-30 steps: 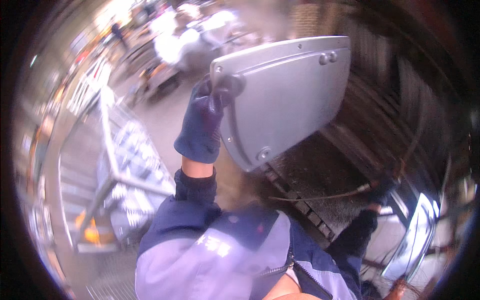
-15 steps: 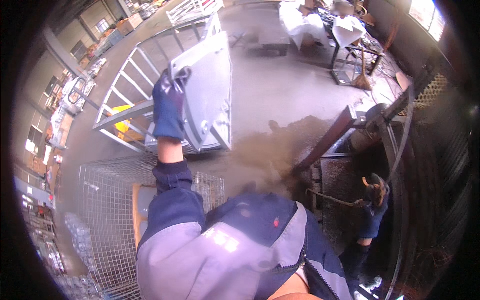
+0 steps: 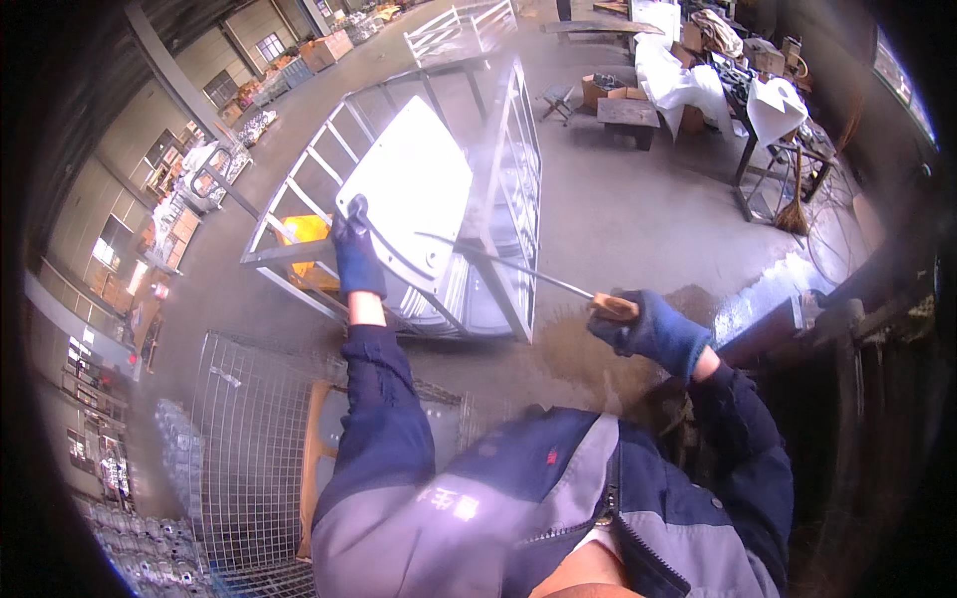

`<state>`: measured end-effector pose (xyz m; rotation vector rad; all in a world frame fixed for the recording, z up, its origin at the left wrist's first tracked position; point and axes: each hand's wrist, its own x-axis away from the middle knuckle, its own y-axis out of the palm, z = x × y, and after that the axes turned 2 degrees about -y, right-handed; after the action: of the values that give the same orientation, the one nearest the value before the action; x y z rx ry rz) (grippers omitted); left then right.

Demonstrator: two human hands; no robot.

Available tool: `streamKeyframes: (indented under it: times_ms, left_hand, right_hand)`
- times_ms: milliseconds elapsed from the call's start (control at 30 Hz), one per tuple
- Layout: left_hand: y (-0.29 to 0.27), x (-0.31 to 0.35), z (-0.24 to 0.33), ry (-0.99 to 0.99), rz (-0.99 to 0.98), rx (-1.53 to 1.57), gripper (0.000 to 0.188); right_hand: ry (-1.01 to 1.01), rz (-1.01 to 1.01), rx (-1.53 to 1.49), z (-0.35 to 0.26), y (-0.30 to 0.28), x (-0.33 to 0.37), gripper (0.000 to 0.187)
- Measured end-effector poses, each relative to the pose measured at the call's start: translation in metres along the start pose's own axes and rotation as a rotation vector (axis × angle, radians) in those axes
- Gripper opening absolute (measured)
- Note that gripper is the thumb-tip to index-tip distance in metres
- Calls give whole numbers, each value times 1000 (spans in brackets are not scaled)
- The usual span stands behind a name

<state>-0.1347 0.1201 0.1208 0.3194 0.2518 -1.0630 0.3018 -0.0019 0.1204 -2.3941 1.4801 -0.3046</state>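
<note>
In a dark blue glove, my left hand (image 3: pixel 357 251) is closed on the left lower edge of a flat white panel (image 3: pixel 414 179) with rounded corners and small holes. The panel stands tilted over a grey metal frame cart (image 3: pixel 514 304), in which several similar sheets are stacked. My right hand (image 3: pixel 653 331), gloved too, grips the wooden handle of a long thin metal hook rod (image 3: pixel 543 279). The rod points left, and its slightly bent tip lies in front of the panel's lower right part; whether it touches the panel I cannot tell.
A wire mesh basket (image 3: pixel 249 439) stands at my lower left. Dark machinery (image 3: pixel 847 379) is close on my right. Farther back are a low bench (image 3: pixel 628 115), a cluttered table (image 3: pixel 733 85) and a broom (image 3: pixel 793 214). A yellow object (image 3: pixel 307 239) is behind the cart's left bars.
My right hand has come up from the dark machinery at lower right, bringing the hook rod across to the panel. My left hand keeps hold of the panel; the view has turned right.
</note>
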Motion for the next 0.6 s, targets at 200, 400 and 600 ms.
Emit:
streamKeyframes:
  times_ms: [200,400,600]
  left_hand:
    - [-43,-22,-21,28,25,116,60]
    - [-58,-25,-35,-12,146,104,54]
    - [-61,-24,-31,-8,149,67,53]
  right_hand:
    - [138,40,-105,-43,-1,-134,18]
    - [204,141,335,-53,-8,-232,41]
    - [270,35,212,-7,-11,-204,33]
